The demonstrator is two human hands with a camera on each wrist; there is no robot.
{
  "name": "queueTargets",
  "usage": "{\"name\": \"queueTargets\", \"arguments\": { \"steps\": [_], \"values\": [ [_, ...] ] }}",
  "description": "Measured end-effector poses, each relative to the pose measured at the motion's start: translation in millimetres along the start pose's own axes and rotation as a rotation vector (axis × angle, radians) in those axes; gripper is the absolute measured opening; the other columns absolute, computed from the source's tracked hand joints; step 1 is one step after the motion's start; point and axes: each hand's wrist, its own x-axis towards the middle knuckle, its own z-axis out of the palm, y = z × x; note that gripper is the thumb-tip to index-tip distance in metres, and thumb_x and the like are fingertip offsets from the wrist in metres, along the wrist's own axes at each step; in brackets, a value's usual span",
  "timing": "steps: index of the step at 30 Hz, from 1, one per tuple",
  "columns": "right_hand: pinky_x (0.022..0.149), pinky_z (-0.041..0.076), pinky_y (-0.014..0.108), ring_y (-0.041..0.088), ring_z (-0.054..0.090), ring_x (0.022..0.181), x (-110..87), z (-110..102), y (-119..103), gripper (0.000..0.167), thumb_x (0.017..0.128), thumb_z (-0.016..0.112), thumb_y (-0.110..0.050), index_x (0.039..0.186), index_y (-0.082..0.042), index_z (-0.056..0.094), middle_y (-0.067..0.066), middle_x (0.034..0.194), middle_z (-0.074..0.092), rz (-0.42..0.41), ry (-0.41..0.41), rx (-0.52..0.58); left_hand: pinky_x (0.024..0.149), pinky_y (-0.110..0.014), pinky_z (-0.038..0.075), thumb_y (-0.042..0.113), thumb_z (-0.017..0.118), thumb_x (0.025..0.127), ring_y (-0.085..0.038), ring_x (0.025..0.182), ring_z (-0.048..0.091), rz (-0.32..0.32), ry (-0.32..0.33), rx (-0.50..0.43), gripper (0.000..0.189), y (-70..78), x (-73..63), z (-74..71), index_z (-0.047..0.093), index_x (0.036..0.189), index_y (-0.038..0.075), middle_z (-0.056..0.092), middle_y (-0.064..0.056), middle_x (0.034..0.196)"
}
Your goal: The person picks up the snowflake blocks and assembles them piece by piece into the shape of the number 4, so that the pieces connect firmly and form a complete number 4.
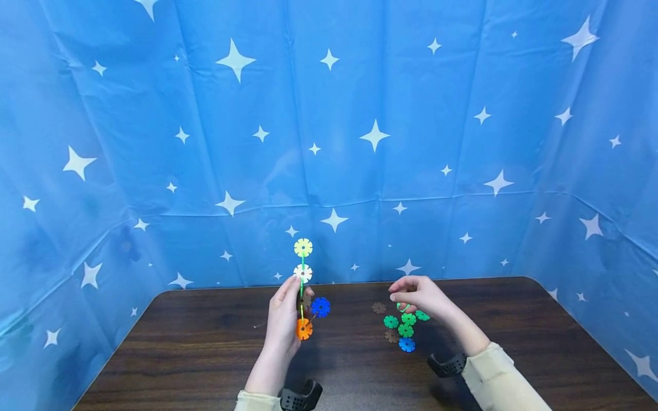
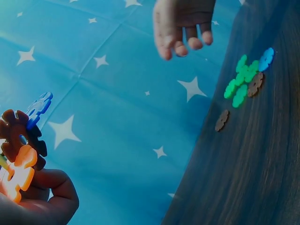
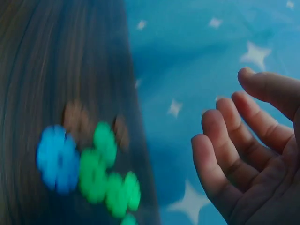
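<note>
My left hand (image 1: 281, 321) pinches an upright chain of notched plastic discs above the table. At its top is a pale yellow disc (image 1: 299, 244), then a white disc (image 1: 307, 270), with green pieces edge-on between. Lower down are an orange disc (image 1: 308, 333) and, out to the right, a blue disc (image 1: 326, 311). A brown disc (image 2: 10, 133) joins them in the left wrist view. The fingers partly hide the chain's middle. My right hand (image 1: 425, 295) hovers with loosely bent fingers over several green discs (image 1: 406, 331), nothing showing between thumb and fingertips.
Beside the green discs lie a lighter blue disc (image 1: 407, 345) and two brown ones, one a brown disc (image 1: 379, 308) near the back. The dark wooden table (image 1: 205, 354) ends at a blue star-patterned curtain (image 1: 339, 171) behind and on both sides.
</note>
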Motion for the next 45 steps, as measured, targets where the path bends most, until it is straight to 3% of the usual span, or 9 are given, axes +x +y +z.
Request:
{"name": "queueTargets", "arguments": {
  "steps": [5, 9, 20, 30, 45],
  "values": [
    [0.071, 0.054, 0.048, 0.032, 0.063, 0.078, 3.2, -19.1, 25.9, 0.028, 0.09, 0.068, -0.014, 0.11, 0.005, 0.063, 0.015, 0.092, 0.065, 0.052, 0.012, 0.001, 0.05, -0.021, 0.038, 0.031, 0.045, 0.104, -0.01, 0.056, 0.041, -0.029, 0.01, -0.013, 0.03, 1.2, -0.2, -0.3, 0.061, 0.107, 0.006, 0.058, -0.002, 0.077],
    [0.067, 0.054, 0.042, 0.029, 0.063, 0.076, 3.8, -26.8, 45.7, 0.03, 0.089, 0.069, -0.013, 0.112, 0.006, 0.062, 0.011, 0.09, 0.065, 0.101, 0.054, -0.04, 0.05, -0.02, 0.038, 0.03, 0.045, 0.104, -0.01, 0.056, 0.041, -0.033, 0.005, -0.021, 0.03, 0.6, -1.0, -0.6, 0.06, 0.112, 0.005, 0.059, -0.001, 0.078],
    [0.061, 0.052, 0.038, 0.021, 0.054, 0.066, -7.2, -33.3, 74.7, 0.045, 0.085, 0.072, -0.007, 0.123, 0.011, 0.056, 0.008, 0.08, 0.055, 0.153, 0.099, -0.114, 0.051, -0.022, 0.037, 0.031, 0.044, 0.105, -0.012, 0.057, 0.041, -0.025, 0.006, 0.025, 0.031, 0.4, -0.5, 1.6, 0.062, 0.096, 0.008, 0.057, -0.002, 0.076],
    [0.056, 0.047, 0.034, 0.018, 0.046, 0.057, -6.9, -33.3, 85.1, 0.041, 0.081, 0.073, -0.002, 0.119, 0.009, 0.061, 0.003, 0.067, 0.047, 0.135, 0.098, -0.188, 0.05, -0.021, 0.036, 0.031, 0.046, 0.104, -0.012, 0.056, 0.04, -0.022, 0.011, 0.019, 0.029, -0.3, 0.5, 0.2, 0.062, 0.097, 0.007, 0.057, -0.004, 0.077],
    [0.054, 0.045, 0.033, 0.018, 0.045, 0.06, -5.3, -29.5, 86.0, 0.024, 0.078, 0.074, 0.0, 0.1, 0.005, 0.066, 0.004, 0.071, 0.047, 0.126, 0.102, -0.216, 0.051, -0.021, 0.037, 0.031, 0.045, 0.104, -0.011, 0.058, 0.041, -0.032, 0.017, 0.029, 0.03, 0.0, -0.1, 0.3, 0.062, 0.102, 0.007, 0.059, -0.004, 0.08]
  ]
}}
